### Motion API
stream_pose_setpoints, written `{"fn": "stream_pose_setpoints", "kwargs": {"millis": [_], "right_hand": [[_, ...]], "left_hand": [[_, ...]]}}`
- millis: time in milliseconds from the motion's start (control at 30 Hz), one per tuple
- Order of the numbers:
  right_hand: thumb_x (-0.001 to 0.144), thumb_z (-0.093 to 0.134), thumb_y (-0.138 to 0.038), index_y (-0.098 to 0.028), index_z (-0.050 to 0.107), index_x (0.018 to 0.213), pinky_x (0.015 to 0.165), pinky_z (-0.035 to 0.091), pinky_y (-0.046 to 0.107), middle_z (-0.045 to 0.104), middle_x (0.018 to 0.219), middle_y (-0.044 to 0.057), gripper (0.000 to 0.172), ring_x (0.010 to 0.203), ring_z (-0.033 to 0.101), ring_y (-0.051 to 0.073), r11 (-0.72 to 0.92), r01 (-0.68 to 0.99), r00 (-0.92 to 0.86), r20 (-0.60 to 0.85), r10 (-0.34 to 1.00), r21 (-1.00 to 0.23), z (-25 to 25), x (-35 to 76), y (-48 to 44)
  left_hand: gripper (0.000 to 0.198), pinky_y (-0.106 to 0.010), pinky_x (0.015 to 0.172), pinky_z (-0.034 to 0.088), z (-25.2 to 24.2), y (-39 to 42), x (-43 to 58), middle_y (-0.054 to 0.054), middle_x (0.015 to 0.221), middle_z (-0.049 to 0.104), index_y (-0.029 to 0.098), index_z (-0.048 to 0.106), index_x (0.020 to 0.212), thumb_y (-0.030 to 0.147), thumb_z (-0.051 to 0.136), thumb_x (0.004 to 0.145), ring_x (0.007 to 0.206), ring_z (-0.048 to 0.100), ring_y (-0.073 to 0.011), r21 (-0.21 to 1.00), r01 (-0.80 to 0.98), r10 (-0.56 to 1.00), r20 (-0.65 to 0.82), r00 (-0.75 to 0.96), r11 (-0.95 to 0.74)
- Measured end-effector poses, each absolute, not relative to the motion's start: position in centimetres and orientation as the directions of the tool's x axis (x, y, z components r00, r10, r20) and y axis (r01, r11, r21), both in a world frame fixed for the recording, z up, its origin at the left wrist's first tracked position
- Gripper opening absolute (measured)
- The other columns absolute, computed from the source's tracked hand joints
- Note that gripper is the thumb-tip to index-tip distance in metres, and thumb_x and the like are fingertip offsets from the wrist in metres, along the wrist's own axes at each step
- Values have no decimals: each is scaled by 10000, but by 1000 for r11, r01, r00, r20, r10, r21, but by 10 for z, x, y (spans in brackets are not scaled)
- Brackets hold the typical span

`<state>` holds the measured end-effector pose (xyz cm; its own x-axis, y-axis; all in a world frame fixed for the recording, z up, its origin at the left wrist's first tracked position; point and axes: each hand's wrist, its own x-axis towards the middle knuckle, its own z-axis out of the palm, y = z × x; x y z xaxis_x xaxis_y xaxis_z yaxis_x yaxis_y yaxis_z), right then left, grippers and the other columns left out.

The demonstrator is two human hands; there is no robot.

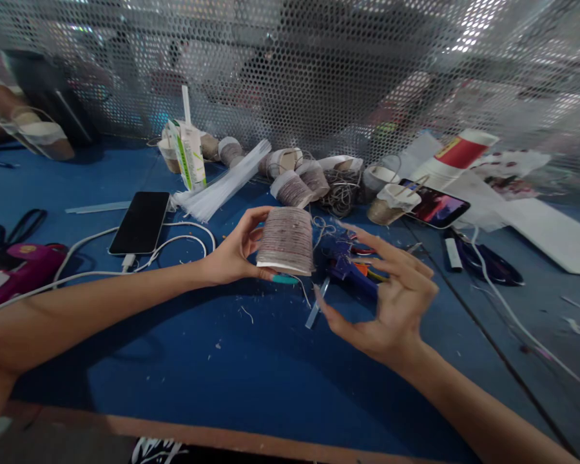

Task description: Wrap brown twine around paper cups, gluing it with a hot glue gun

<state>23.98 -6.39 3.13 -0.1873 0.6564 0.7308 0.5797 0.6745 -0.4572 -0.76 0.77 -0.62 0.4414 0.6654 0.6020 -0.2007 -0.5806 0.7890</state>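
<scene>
My left hand (239, 248) grips a paper cup wound with grey-brown twine (286, 240), holding it above the blue table with a white rim at its lower edge. To the right of the cup my right hand (391, 296) is held with fingers spread and nothing between them, slightly blurred. Behind those fingers lies a blue glue gun (350, 267), partly hidden. A clear glue stick (318, 303) sticks out toward me near it. Loose twine ends (323, 225) show beside the cup.
Several twine-wrapped cups (292, 189) lie along the perforated metal screen (294, 77), by a bundle of clear glue sticks (227, 180) and a drink carton (189, 158). Left are a black phone (140, 222) and a magenta glue gun (29, 267); right, another phone (435, 205) and scissors (493, 264).
</scene>
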Motion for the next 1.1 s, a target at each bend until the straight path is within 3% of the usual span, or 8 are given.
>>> {"fn": "stream_pose_setpoints", "kwargs": {"millis": [67,133,333,567,667,800,933,1100], "right_hand": [[632,845,-321,-293,398,1249,1053,431,642,462,1509,152,762,1377,467,368,768,538,-332,749,573,-349,27,238,-58],[683,829,-299,-290,325,1334,1065,439,643,406,1552,168,823,1448,377,354,815,513,-433,739,516,-269,24,237,-56],[764,763,-362,-266,352,1352,1090,449,598,495,1487,172,724,1391,471,330,799,513,-527,620,581,-314,23,239,-53],[794,690,-190,-299,317,1242,1111,399,633,364,1591,159,593,1475,360,306,822,473,-425,734,529,-318,23,234,-51],[758,707,-185,-301,393,1078,1078,400,650,493,1512,123,464,1447,394,328,805,505,-365,768,527,-312,29,235,-56],[753,622,-148,-289,406,933,1012,411,631,648,1349,73,315,1428,388,336,843,483,-522,695,495,-237,39,235,-70],[751,577,-127,-277,375,864,932,417,585,717,1230,52,276,1353,436,349,863,473,-643,600,476,-178,43,233,-79],[749,568,-130,-270,365,846,871,411,525,719,1231,32,265,1228,498,332,844,511,-636,589,498,-161,41,234,-78]], "left_hand": [[908,-539,1087,484,-5,5,-6,-108,1424,462,324,377,1346,412,906,613,1341,522,-322,777,-193,635,609,476,-600],[918,-546,1126,456,-4,1,-6,-115,1412,491,311,378,1355,362,912,610,1363,516,-323,772,-181,605,601,522,-610],[949,-552,1176,408,2,-9,-7,-146,1424,522,284,376,1403,293,900,612,1378,514,-339,800,-127,578,523,626,-586],[856,-534,1180,412,7,-12,-7,-158,1464,473,259,370,1377,316,857,675,1385,498,-343,805,-94,641,532,554,-586],[831,-534,1170,416,1,-10,-6,-161,1501,410,268,343,1334,342,859,687,1399,473,-326,786,-72,703,586,403,-614],[837,-521,1109,475,-8,-6,-3,-156,1487,373,275,301,1318,396,851,700,1349,509,-302,761,-64,725,638,258,-646],[834,-507,1069,504,-10,-5,-2,-151,1438,406,277,293,1293,467,842,695,1314,527,-298,766,-64,740,637,215,-640],[812,-503,1055,508,-8,-7,-2,-143,1425,404,283,283,1269,451,840,703,1312,525,-294,772,-91,742,632,225,-630]]}}
